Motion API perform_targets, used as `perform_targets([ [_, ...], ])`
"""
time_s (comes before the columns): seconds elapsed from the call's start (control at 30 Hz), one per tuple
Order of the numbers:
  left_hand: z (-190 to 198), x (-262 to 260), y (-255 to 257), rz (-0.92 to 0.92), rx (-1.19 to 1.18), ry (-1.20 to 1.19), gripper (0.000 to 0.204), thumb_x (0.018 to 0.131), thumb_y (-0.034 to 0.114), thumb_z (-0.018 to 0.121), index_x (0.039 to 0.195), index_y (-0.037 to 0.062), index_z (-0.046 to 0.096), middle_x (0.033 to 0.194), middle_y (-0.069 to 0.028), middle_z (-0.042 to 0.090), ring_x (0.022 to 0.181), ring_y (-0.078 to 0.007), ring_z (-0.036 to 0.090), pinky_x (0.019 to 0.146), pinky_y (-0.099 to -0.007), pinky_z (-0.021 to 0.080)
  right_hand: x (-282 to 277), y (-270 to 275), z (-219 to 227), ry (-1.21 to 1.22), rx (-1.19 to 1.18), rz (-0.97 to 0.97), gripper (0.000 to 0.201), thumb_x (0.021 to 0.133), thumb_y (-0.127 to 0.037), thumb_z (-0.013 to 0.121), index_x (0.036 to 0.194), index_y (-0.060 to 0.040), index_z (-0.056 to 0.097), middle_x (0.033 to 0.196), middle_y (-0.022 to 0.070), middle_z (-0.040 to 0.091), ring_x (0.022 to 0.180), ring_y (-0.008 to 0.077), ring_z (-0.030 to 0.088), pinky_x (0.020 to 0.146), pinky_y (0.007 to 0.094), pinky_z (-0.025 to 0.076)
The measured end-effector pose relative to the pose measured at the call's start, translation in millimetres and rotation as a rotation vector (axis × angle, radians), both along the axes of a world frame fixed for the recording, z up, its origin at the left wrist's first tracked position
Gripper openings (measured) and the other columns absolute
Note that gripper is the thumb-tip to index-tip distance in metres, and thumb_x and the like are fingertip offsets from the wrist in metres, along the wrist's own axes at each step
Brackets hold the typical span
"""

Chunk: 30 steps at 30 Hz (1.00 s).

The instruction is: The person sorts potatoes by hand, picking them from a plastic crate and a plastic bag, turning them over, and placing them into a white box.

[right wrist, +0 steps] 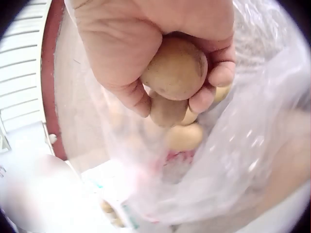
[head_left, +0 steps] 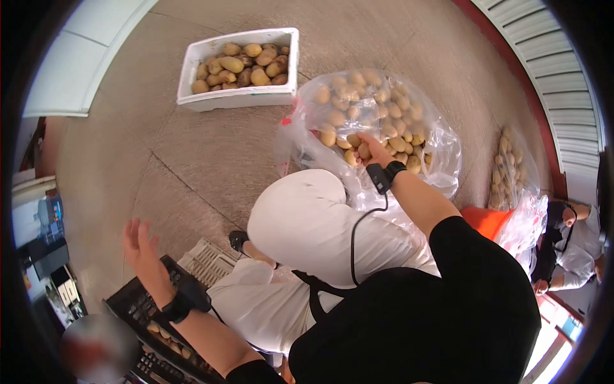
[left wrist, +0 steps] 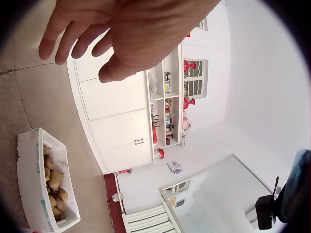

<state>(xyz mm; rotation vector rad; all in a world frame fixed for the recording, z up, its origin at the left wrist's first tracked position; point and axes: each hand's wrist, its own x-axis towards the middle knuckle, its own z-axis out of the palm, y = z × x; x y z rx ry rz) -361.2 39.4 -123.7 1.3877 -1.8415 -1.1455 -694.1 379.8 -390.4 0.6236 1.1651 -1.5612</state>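
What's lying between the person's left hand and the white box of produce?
Nothing that I can see: between the left hand and the white box there is only bare floor. The head view shows it.

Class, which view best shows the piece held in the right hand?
The right wrist view: the brown piece appears large between the right hand's fingers. The head view shows it small; the left wrist view, not at all.

Bright; edges dark, warped; R-wrist pic part blurred (glare off plastic [right wrist: 243,141]).
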Motion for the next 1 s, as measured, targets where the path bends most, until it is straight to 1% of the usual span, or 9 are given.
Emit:
perform_targets([
  [0.17,0.6,-2.4,7.3,-0.101,0.099,0.085,0.042,0.086,0.016,0.054,0.121,-0.0018,0.042,0.113,-0.0131,0.052,0.100,-0.0195,0.054,0.076,-0.0300,0.046,-17.5,-83.5,120.1,0.048,-0.394,0.083,0.029,0.084,-0.027,0.056,0.106,-0.0090,0.049,0.081,0.0062,0.056,0.065,0.0146,0.054,0.047,0.0244,0.042],
  [0.3,0.7,-5.7,17.6,-0.267,0.297,0.291,0.035,0.088,0.019,0.051,0.115,-0.0020,0.045,0.107,-0.0112,0.054,0.094,-0.0199,0.057,0.074,-0.0304,0.047,31.1,-159.1,251.1,0.482,-0.573,0.424,0.037,0.081,-0.019,0.061,0.114,-0.0098,0.046,0.086,0.0042,0.054,0.063,0.0130,0.053,0.046,0.0233,0.040],
  [0.4,4.7,-4.0,22.1,-0.331,0.431,0.410,0.037,0.090,0.025,0.048,0.114,-0.0036,0.045,0.105,-0.0154,0.055,0.093,-0.0230,0.058,0.072,-0.0315,0.049,79.7,-200.2,298.9,0.686,-0.639,0.702,0.043,0.076,-0.012,0.063,0.116,-0.0090,0.047,0.088,0.0036,0.055,0.063,0.0113,0.053,0.046,0.0219,0.040],
  [0.47,8.8,0.2,21.0,-0.346,0.542,0.470,0.044,0.092,0.034,0.044,0.115,-0.0034,0.045,0.100,-0.0158,0.058,0.090,-0.0245,0.060,0.071,-0.0327,0.050,114.4,-223.2,311.8,1.072,-0.542,0.934,0.041,0.073,-0.011,0.064,0.111,-0.0091,0.050,0.090,0.0044,0.055,0.062,0.0084,0.053,0.047,0.0203,0.040],
  [0.6,15.9,10.6,16.2,-0.335,0.663,0.537,0.051,0.092,0.042,0.038,0.115,-0.0028,0.045,0.093,-0.0146,0.060,0.087,-0.0249,0.061,0.068,-0.0336,0.050,164.4,-253.4,292.6,1.636,-0.532,0.964,0.039,0.066,-0.010,0.065,0.103,-0.0044,0.052,0.090,0.0056,0.058,0.073,0.0164,0.056,0.064,0.0259,0.045],
  [0.77,12.6,11.5,14.0,-0.277,0.737,0.482,0.049,0.093,0.042,0.034,0.110,-0.0019,0.048,0.090,-0.0138,0.061,0.078,-0.0222,0.061,0.064,-0.0339,0.051,197.7,-258.7,290.8,1.515,-0.426,1.119,0.037,0.065,-0.008,0.063,0.101,-0.0059,0.053,0.090,0.0090,0.059,0.085,0.0213,0.057,0.074,0.0298,0.044],
  [0.87,2.3,9.2,12.8,-0.252,0.712,0.575,0.043,0.093,0.036,0.038,0.111,-0.0014,0.046,0.098,-0.0150,0.058,0.079,-0.0218,0.060,0.064,-0.0344,0.052,200.1,-263.0,275.5,1.686,-0.551,0.985,0.037,0.066,-0.009,0.063,0.102,-0.0066,0.053,0.091,0.0096,0.059,0.085,0.0222,0.057,0.074,0.0299,0.045],
  [0.97,-8.6,8.5,8.4,-0.225,0.673,0.580,0.037,0.092,0.029,0.042,0.114,-0.0014,0.042,0.104,-0.0154,0.054,0.084,-0.0233,0.060,0.067,-0.0359,0.053,194.7,-262.0,270.4,1.557,-0.496,0.952,0.033,0.069,-0.011,0.064,0.099,-0.0048,0.054,0.089,0.0078,0.059,0.082,0.0217,0.058,0.072,0.0296,0.045],
  [1.0,-8.8,9.0,8.7,-0.224,0.674,0.578,0.037,0.092,0.029,0.042,0.114,-0.0014,0.042,0.104,-0.0154,0.054,0.084,-0.0233,0.060,0.067,-0.0359,0.053,188.4,-264.5,270.3,1.289,-0.458,0.970,0.032,0.072,-0.012,0.063,0.101,-0.0050,0.053,0.087,0.0073,0.059,0.082,0.0207,0.058,0.070,0.0312,0.046],
])
